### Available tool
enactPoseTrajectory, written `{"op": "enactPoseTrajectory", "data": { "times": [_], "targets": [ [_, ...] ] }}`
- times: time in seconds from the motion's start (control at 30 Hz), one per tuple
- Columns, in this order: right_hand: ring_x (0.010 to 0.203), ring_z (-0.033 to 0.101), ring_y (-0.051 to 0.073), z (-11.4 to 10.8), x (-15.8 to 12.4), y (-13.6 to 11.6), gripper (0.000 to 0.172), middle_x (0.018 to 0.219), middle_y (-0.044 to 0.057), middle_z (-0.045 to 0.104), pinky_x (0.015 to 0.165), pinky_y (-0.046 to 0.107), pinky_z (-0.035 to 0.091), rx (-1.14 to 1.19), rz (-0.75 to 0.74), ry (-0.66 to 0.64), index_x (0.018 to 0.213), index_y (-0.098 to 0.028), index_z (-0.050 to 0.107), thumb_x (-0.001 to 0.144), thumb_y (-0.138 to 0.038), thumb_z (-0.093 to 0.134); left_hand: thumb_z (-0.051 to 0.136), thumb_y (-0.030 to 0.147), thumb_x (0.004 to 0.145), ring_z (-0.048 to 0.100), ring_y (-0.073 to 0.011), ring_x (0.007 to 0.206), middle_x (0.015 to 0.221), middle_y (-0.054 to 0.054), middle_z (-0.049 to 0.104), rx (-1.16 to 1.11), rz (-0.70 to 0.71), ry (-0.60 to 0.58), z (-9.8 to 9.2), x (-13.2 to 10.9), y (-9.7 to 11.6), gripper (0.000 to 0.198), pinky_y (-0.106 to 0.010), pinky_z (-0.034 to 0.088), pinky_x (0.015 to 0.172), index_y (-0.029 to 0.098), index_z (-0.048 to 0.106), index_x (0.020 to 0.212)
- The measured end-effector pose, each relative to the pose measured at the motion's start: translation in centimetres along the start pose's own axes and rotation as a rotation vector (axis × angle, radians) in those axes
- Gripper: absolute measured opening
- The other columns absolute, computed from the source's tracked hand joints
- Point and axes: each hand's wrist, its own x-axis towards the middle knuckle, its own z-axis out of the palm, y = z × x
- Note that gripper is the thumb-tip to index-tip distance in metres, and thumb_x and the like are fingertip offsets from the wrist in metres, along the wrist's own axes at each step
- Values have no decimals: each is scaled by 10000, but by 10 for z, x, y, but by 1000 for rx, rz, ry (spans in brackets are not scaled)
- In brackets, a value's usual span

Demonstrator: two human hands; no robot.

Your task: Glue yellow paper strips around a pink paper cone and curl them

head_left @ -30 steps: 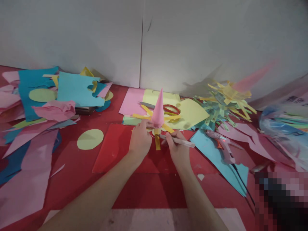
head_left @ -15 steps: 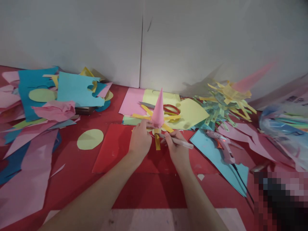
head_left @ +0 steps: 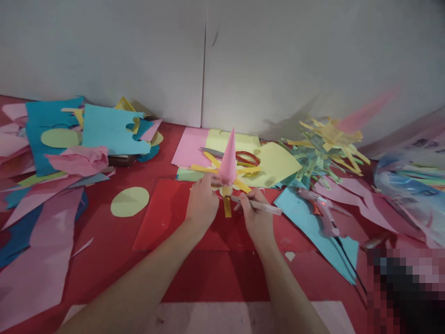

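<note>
Cone of pink paper (head_left: 228,160): it stands upright, point up, beyond and between your two hands, over radiating yellow paper strips (head_left: 227,209).
Front strip: its long axis runs from beneath the cone straight toward you, through the gap between your hands; the pen tip meets it from your right, touching or just beside, you cannot tell which.
Left hand (head_left: 202,199): nearer to the cone, at the left of its base; fingers bent, but whether they pinch or merely steady the paper is hidden.
Right hand (head_left: 257,217): thumb and fingers pinch a slim, pale pen-like tool (head_left: 264,206), slanting from the strip down to your right.
Red flat board (head_left: 160,215): lies on the red surface (head_left: 104,255) beneath your hands.
Red-handled scissors (head_left: 248,158): lie just behind the cone.
Pale pink glue gun (head_left: 325,215): well right, its red light lit.
Writing: dark characters on a clear plastic bag (head_left: 396,169), too blurred to read; no brand legible.
</note>
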Motion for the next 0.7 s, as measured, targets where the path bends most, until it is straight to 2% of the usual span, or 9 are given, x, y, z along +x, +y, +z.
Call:
{"op": "enactPoseTrajectory", "data": {
  "times": [0.27,0.5,0.7],
  "targets": [
    [540,560,132,1,0,-1,228,531,-40,573,565,247,430,-13,5,4,631,-233,412,808,-340,509,344,-63,650,614,-175,962,979,-22,673,1,2,-3,1,0,1,475,-342,472,854,223,502,995],
    [475,517,121,0,0,0,229,487,-56,536,536,244,414,-9,3,35,644,-234,396,822,-336,499,337,-78,618,608,-170,962,962,-14,672,-12,17,6,1,1,-2,494,-339,465,864,221,495,979],
    [472,507,114,0,0,2,243,473,-57,538,521,232,399,-7,1,11,626,-228,393,823,-317,503,338,-73,630,604,-168,961,977,-16,670,-6,9,2,2,0,-2,488,-333,463,858,221,495,987]
  ]
}}
